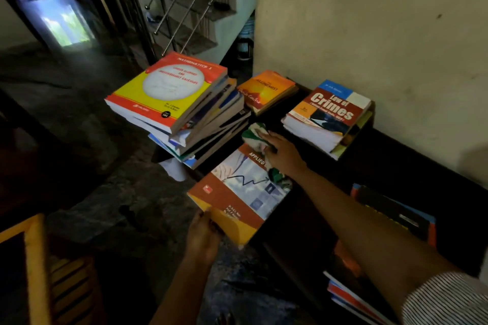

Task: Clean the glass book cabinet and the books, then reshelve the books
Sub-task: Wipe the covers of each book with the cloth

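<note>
From the head view, a brown-and-orange book (237, 192) with "APPLIED" printed across its far end lies on the dark worktop (298, 221), its near corner jutting past the worktop's edge over the floor. The left hand (203, 237) grips that near corner, fingers curled round the edge of the cover. At the book's far end the right hand (282, 153) lies on a green-and-white cloth (253, 130), fingers stretched out flat over it and pressing it against the cover; more of the cloth bunches out beneath the wrist, on the book's right edge. A striped sleeve (449, 298) covers that arm well behind the book. Just beyond the book to the left, a leaning stack of books (206, 126) rises, topped by a red-and-yellow mathematics book (169, 90). Farther beyond the book lies an orange paperback (266, 90), and beyond and to the right sits a thick volume titled "Law of Crimes" (330, 113), resting on another book close to the pale wall (369, 21). To the book's right, past the arm, more books (390, 214) lie flat. Well beyond it all, a staircase with a steel railing (184, 8) climbs away.
</note>
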